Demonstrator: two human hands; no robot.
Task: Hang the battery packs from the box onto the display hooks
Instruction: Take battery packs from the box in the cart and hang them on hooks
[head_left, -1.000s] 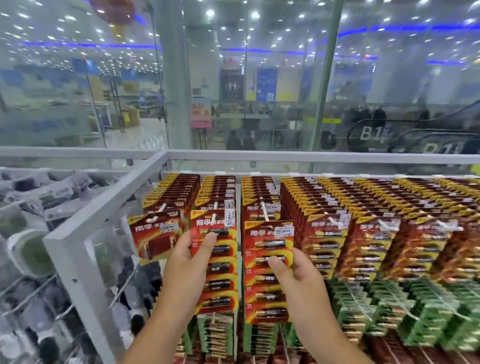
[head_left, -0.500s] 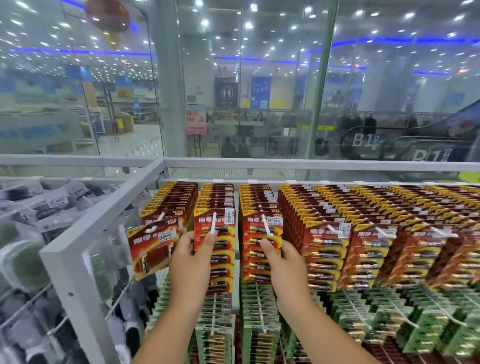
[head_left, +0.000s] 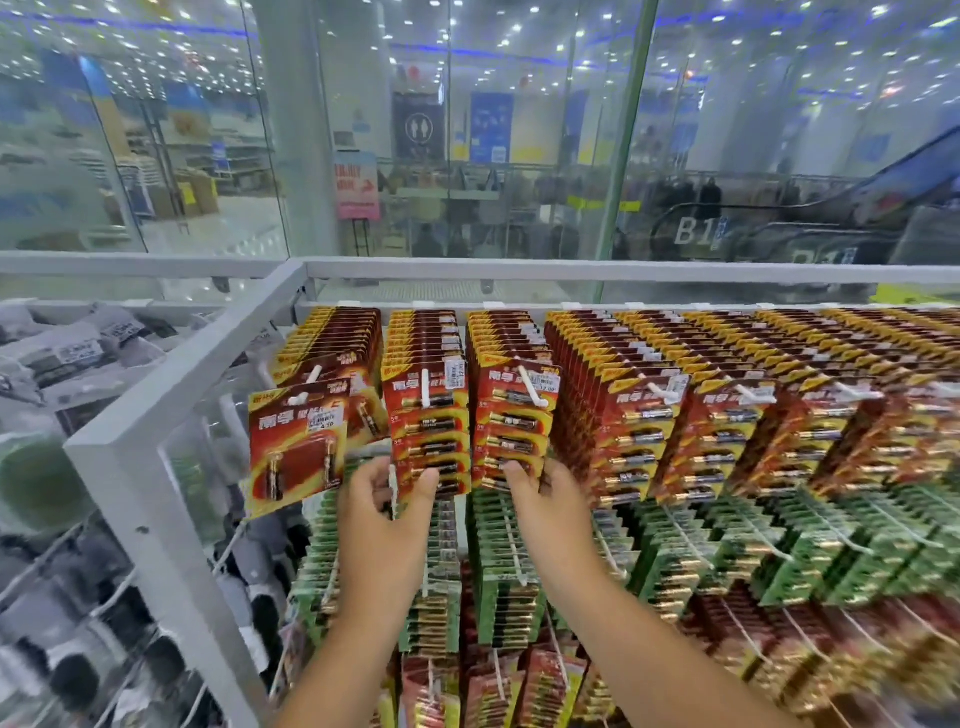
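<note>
Both hands reach up to the top row of a white-framed display rack (head_left: 171, 395), where red battery packs hang in dense rows on white hooks. The left hand (head_left: 382, 525) has its grip on the lower edge of the second column of red packs (head_left: 427, 415), thumb in front and fingers curled behind the bottom cards, which hang from a white hook (head_left: 426, 400). The right hand (head_left: 550, 512) grips the bottom of the third column of red packs (head_left: 514, 421) in the same way, thumb pressed on the front of the lowest card, the fingers wrapped round its right edge; that column hangs from its own white hook (head_left: 535, 389). Left of both hands, a single larger red pack (head_left: 298, 441) with a price sticker hangs tilted at the front of the first hook, touched by neither hand. To the right, further columns of red packs (head_left: 727, 405) fill the row, blurred toward the edge. Below them hang rows of green packs (head_left: 509, 566), and lower still more red ones. Beyond the rack a glass wall (head_left: 208, 156) shows a shop floor and an escalator marked B1. The box is not in view.
</note>
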